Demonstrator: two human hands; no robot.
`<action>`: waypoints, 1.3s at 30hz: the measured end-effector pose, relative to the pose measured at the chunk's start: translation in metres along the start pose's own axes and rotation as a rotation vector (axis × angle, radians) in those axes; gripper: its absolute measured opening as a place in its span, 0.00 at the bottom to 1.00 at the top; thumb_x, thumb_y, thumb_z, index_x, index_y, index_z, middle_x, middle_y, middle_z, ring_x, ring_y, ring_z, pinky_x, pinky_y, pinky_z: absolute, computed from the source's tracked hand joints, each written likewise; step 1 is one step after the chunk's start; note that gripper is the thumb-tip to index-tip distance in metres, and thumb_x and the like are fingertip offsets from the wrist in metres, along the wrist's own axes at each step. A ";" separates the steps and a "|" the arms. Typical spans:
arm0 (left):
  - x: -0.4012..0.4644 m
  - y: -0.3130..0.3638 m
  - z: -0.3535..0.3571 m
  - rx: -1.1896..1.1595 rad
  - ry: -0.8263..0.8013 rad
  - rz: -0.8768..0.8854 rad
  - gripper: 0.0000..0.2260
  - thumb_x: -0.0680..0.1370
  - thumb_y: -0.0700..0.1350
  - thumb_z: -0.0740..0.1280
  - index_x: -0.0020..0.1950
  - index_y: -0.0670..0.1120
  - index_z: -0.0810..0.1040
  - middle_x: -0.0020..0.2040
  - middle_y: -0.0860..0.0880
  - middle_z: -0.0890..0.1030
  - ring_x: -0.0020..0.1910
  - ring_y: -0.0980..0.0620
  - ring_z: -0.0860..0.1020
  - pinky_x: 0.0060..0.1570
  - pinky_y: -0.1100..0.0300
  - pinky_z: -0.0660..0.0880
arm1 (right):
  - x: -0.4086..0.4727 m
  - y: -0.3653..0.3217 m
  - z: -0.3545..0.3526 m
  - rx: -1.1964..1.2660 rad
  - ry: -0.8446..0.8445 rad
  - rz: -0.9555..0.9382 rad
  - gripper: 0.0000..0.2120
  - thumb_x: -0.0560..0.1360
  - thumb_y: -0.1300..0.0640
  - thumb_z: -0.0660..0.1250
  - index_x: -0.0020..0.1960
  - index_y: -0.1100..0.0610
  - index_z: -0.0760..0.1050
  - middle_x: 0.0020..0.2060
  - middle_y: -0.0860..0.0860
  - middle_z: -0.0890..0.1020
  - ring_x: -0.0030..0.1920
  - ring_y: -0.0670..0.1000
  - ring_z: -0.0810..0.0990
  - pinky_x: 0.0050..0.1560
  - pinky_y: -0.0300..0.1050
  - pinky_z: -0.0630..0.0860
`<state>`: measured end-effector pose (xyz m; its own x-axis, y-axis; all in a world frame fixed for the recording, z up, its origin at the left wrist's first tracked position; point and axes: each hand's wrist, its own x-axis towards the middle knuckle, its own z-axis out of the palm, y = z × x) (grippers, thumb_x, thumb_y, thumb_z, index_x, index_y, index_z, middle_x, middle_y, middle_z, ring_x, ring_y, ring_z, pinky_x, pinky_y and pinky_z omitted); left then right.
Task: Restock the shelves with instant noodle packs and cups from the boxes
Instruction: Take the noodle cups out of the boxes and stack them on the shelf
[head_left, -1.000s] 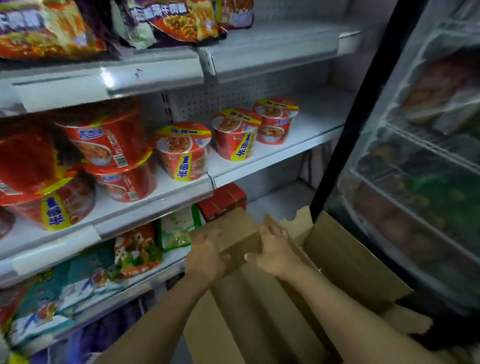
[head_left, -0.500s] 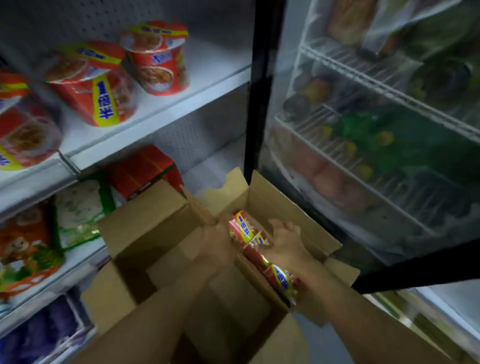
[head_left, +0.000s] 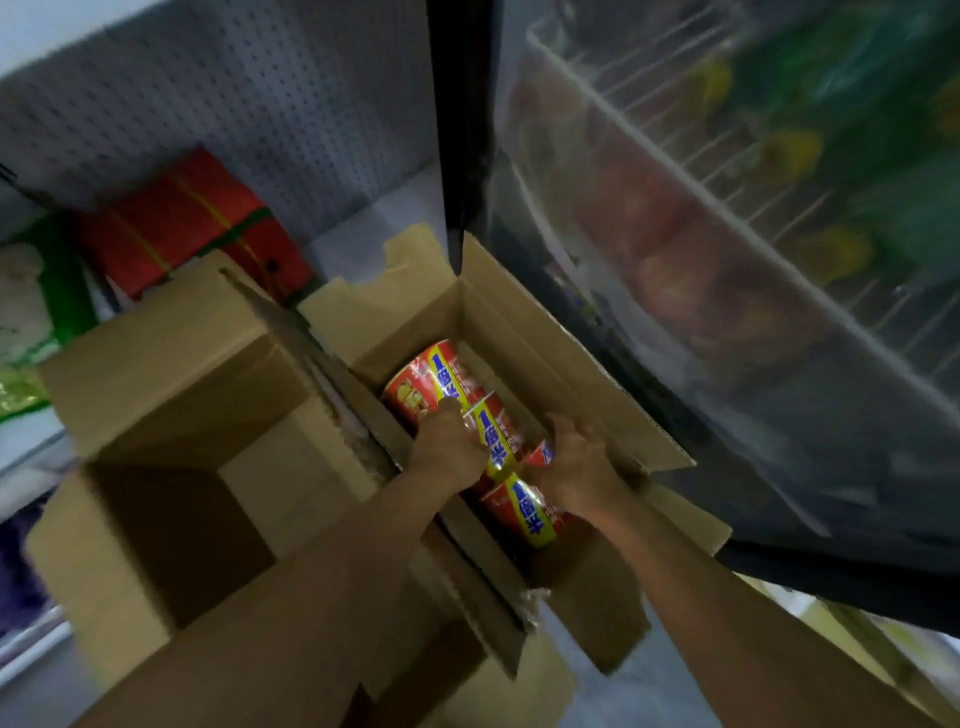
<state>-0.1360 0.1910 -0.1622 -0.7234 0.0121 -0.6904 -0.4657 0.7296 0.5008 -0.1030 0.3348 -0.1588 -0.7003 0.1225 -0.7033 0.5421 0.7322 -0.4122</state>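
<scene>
Grey pegboard backing (head_left: 260, 104) is filling the upper left of the head view, with a pale shelf deck (head_left: 358, 244) running along beneath it.

Item, at nine o'clock: green and white packets (head_left: 31, 312) are sitting on that shelf, blurred, their print unreadable.

Item, at ten o'clock: red packs (head_left: 187, 223) with yellow bands are lying just beside the packets, against the pegboard.

Item, lower left to centre: an open cardboard box (head_left: 171, 358) is standing in front of the shelf, flaps raised, its dark interior showing no contents.

Item, centre: a second open box (head_left: 561, 358) is sitting touching the first, its far flap reaching towards the shelf. Red noodle cups (head_left: 441, 379) with yellow and blue labels are lying on their sides inside it, in a row running from twelve towards six o'clock.

Item, just below centre: the left hand (head_left: 447, 452) is reaching into the second box, fingers curled over the side of one noodle cup.

Item, slightly to the right: the right hand (head_left: 576, 467) is reaching in from the other side, fingers bent down around the cups; which cup it is gripping cannot be told.

Item, from twelve to four o'clock: a black-framed glass cooler door (head_left: 462, 130) is standing just beside the second box, with white wire racks (head_left: 727, 171) behind the glass carrying blurred red, green and yellow goods.

Item, at five o'clock: pale floor (head_left: 623, 696) is showing beneath the forearms.
</scene>
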 end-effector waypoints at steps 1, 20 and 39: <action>0.006 -0.004 0.006 -0.043 -0.012 -0.052 0.25 0.76 0.42 0.69 0.71 0.41 0.64 0.66 0.42 0.73 0.64 0.44 0.72 0.53 0.62 0.68 | 0.008 0.003 0.002 0.008 -0.009 0.000 0.41 0.70 0.46 0.73 0.76 0.52 0.55 0.73 0.57 0.62 0.72 0.59 0.62 0.68 0.59 0.67; 0.109 -0.031 0.069 -0.878 -0.022 -0.745 0.27 0.81 0.59 0.56 0.75 0.45 0.61 0.71 0.40 0.68 0.70 0.40 0.67 0.67 0.45 0.65 | 0.137 0.025 0.055 -0.084 -0.237 -0.098 0.48 0.67 0.46 0.76 0.76 0.53 0.51 0.68 0.54 0.71 0.65 0.57 0.74 0.65 0.59 0.70; 0.081 -0.023 0.052 -0.927 -0.111 -0.617 0.28 0.79 0.64 0.55 0.70 0.46 0.69 0.66 0.43 0.74 0.63 0.45 0.72 0.55 0.51 0.65 | 0.106 0.017 0.039 -0.262 -0.055 -0.141 0.54 0.64 0.39 0.75 0.76 0.53 0.46 0.70 0.55 0.67 0.66 0.56 0.71 0.66 0.53 0.68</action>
<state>-0.1577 0.2108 -0.2570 -0.2088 -0.0811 -0.9746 -0.9626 -0.1591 0.2195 -0.1501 0.3348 -0.2632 -0.7300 -0.0235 -0.6831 0.2983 0.8883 -0.3493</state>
